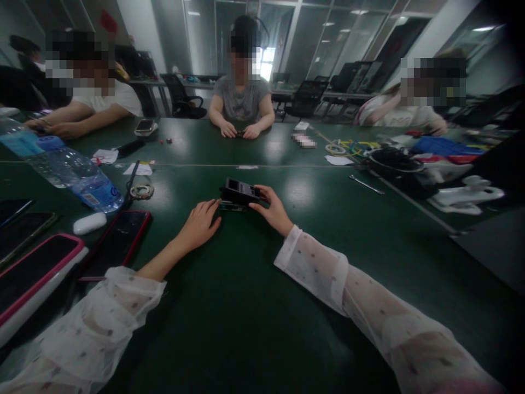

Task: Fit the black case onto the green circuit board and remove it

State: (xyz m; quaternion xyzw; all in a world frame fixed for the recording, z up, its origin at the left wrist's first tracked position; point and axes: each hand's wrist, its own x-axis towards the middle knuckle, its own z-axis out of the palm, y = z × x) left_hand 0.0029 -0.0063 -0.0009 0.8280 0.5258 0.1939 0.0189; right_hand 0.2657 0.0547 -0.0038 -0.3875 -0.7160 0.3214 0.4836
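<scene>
In the middle of the head view, a small black plastic casing (241, 190) with rectangular openings is tilted up from the table. Under it lies a thin flat part (233, 207) with a light edge; its kind is too small to make out. My right hand (275, 212) grips the casing's right end, thumb in front and fingers behind. My left hand (199, 223) lies palm down on the table with its fingers stretched out, the fingertips at the left end of the flat part.
On the dark green table (229, 317), phones (118, 238), a white earbud case (89, 223) and plastic bottles (88, 178) lie at left. A wrench (366, 185), coiled cables (336, 148) and a white device (465, 194) are at right. Three people sit opposite.
</scene>
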